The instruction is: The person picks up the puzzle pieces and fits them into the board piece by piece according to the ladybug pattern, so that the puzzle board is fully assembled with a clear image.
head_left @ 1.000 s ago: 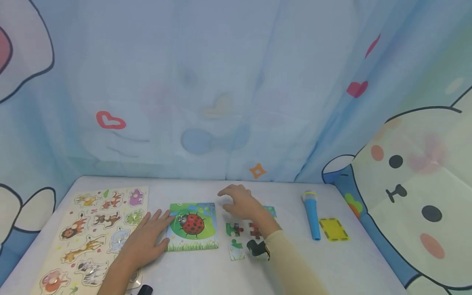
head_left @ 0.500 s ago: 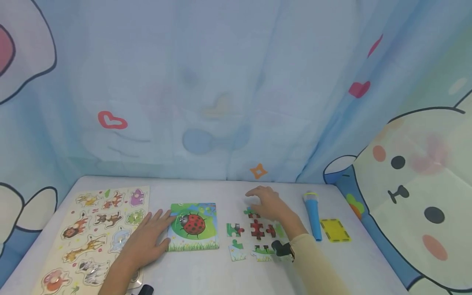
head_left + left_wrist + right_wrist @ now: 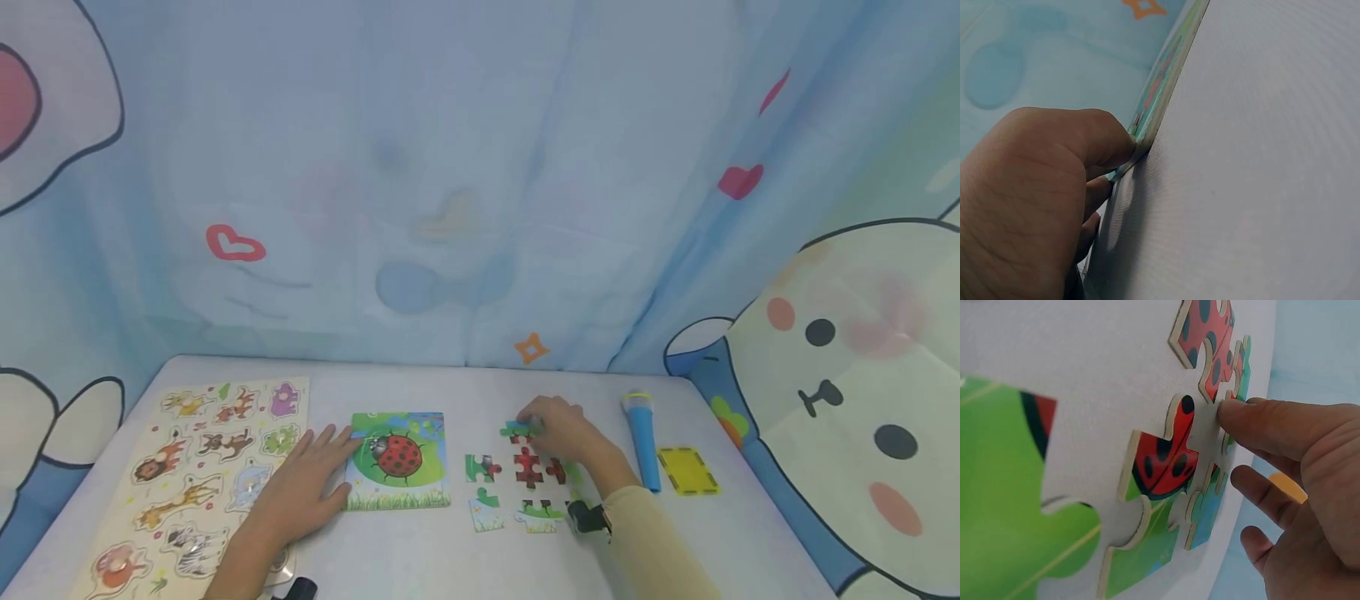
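My left hand (image 3: pixel 315 483) rests by the left edge of a square ladybug picture board (image 3: pixel 397 462), fingers spread. In the left wrist view its thumb touches the corner of the board (image 3: pixel 1157 112). My right hand (image 3: pixel 566 433) pinches a puzzle piece (image 3: pixel 517 432) at the far side of a group of loose pieces, thumb and index finger at its edges. The index fingertip is mostly hidden behind the thumb in the right wrist view. Nearer lie a red spotted middle piece (image 3: pixel 528 468), a green-and-red piece (image 3: pixel 482 468) and a grassy piece (image 3: pixel 537 517).
A wooden animal board (image 3: pixel 176 492) lies at the left, partly under the left forearm. To the right are a blue toy microphone (image 3: pixel 642 442) and a yellow square (image 3: pixel 688 471). A patterned curtain (image 3: pixel 450 208) hangs behind the table.
My right hand has moved right over the loose pieces, then lowered so its fingers reach a far one. Pieces beneath it came into sight. The left hand stays at the ladybug board.
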{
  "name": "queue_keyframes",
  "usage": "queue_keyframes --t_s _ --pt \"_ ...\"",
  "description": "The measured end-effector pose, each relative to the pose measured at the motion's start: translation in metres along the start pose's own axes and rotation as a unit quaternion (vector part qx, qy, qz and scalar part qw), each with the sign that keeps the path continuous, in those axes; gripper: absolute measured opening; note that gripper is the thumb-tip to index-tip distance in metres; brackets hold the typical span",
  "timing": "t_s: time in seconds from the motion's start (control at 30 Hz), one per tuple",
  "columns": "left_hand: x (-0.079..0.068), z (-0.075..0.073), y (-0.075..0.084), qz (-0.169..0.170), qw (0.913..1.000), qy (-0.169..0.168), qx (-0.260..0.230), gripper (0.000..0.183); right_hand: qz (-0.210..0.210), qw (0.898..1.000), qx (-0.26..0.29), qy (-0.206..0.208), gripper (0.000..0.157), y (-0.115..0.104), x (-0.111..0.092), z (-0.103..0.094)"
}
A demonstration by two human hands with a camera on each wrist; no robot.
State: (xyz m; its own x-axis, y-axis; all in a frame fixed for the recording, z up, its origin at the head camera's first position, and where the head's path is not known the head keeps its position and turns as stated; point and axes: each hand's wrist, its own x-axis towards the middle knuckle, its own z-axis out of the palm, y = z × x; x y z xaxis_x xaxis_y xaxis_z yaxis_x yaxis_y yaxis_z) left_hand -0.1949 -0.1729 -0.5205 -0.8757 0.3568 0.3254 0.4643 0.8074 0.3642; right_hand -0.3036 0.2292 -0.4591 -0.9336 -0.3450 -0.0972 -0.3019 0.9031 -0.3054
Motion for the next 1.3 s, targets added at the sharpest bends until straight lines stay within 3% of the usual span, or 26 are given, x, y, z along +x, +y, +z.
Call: queue_keyframes --t_s 0.17,0.43,0.9,1.3 --pt "0.001 0.001 0.000 0.001 1.0000 0.004 0.000 0.060 -0.009 1.000 -0.004 0.007 0.031 0.002 0.002 0.001" --pt "0.000 -0.001 0.001 0.001 1.0000 0.003 0.002 0.060 -0.060 0.997 -0.032 0.027 0.022 -0.005 0.009 0.001" --pt "0.001 0.000 0.000 -0.003 1.0000 0.000 0.007 0.060 -0.132 0.990 -0.041 0.018 0.019 -0.061 0.026 -0.002" --pt "0.001 -0.002 0.002 -0.002 1.0000 0.002 0.003 0.060 -0.173 0.983 -0.052 -0.006 0.015 -0.104 0.041 0.018"
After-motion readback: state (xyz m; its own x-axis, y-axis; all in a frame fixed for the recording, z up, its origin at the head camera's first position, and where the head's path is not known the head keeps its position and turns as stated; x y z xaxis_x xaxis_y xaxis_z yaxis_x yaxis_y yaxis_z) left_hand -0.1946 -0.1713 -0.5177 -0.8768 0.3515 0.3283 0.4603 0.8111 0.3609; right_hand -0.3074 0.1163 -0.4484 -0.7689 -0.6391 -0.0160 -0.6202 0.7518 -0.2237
